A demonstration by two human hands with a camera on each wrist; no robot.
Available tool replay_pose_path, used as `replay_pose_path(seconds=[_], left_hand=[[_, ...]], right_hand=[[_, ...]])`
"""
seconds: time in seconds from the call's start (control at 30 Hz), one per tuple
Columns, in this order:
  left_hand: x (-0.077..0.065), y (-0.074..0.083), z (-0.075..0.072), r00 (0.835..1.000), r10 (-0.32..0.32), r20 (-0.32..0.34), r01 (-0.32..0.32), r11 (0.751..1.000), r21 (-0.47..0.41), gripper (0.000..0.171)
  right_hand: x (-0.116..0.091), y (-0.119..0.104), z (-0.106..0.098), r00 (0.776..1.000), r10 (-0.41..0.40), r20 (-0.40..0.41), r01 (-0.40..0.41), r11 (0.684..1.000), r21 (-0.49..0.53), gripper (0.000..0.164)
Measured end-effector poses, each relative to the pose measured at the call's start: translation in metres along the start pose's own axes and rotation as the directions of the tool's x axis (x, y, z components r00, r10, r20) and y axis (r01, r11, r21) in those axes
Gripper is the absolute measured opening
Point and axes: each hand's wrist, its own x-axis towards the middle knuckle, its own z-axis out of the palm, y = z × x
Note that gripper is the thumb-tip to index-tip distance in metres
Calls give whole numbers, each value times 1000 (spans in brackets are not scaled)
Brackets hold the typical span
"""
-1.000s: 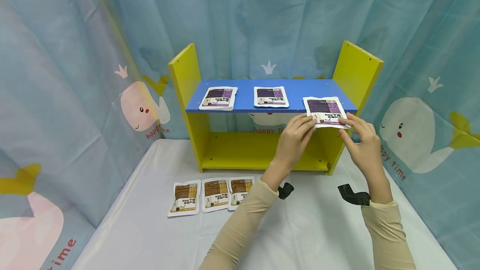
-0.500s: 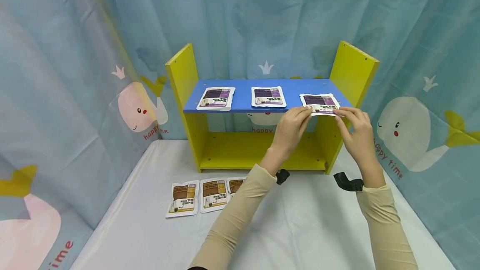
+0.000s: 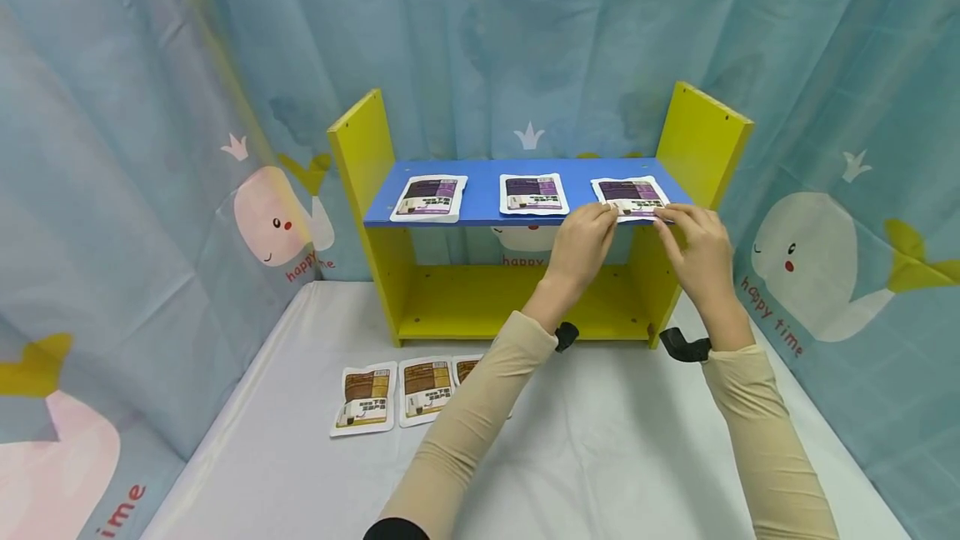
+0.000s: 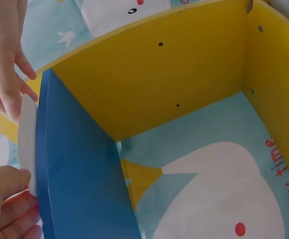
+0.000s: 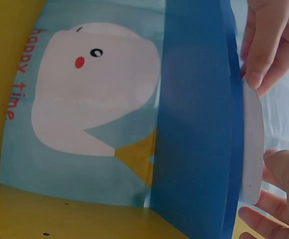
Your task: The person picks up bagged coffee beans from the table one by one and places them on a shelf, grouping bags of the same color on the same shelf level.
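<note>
A flat white pouch with a purple label (image 3: 632, 192) lies on the right part of the blue shelf board (image 3: 480, 165). At its near left corner, my left hand (image 3: 577, 247) pinches the edge with the thumb. My right hand (image 3: 696, 250) holds the near right corner between thumb and fingers. Seen from below in the left wrist view, the pouch's white edge (image 4: 28, 142) sticks out past the board's front. In the right wrist view that pouch edge (image 5: 252, 144) is between both hands. Two more purple pouches, left (image 3: 430, 197) and middle (image 3: 533, 194), lie on the same board.
Yellow side panels (image 3: 367, 140) rise at both ends of the shelf, above a lower yellow board (image 3: 480, 307). Brown-labelled pouches (image 3: 367, 398) lie in a row on the white tablecloth (image 3: 270, 432); my left sleeve partly covers the rightmost. A printed curtain (image 3: 480, 40) hangs behind.
Both hands have moved the right purple pouch away from me, from jutting over the shelf's front edge to lying mostly on the blue board. The other pouches have stayed put.
</note>
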Motion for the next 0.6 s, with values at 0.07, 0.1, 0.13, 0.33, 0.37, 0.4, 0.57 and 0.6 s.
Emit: replay_pose_path(seconds=[0.07, 0.1, 0.13, 0.33, 0.37, 0.4, 0.57, 0.6], left_hand=[[3, 1, 1, 1000, -3, 11, 3, 1000, 29, 23], [4, 1, 1, 1000, -7, 21, 6, 999, 44, 24], [5, 1, 1, 999, -14, 35, 12, 998, 58, 25], [9, 3, -1, 987, -49, 155, 27, 989, 144, 35], [8, 4, -1, 984, -53, 167, 28, 989, 148, 37], [8, 4, -1, 983, -56, 176, 30, 988, 149, 38], [3, 5, -2, 982, -59, 177, 34, 990, 139, 42], [1, 5, -3, 985, -53, 167, 31, 991, 134, 42]], right_hand=[[1, 0, 1, 1000, -3, 9, 3, 1000, -11, 26], [2, 0, 1, 1000, -3, 14, 3, 1000, -15, 26], [2, 0, 2, 1000, -1, 21, 2, 1000, -18, 27], [4, 0, 4, 998, 15, 54, -13, 999, -33, 30], [4, 0, 5, 999, 17, 52, -15, 999, -32, 31], [4, 0, 5, 999, 18, 46, -17, 999, -30, 31], [-1, -2, 8, 999, 6, -33, -6, 1000, 11, 34], [-2, -3, 9, 998, 1, -56, 0, 1000, 22, 33]])
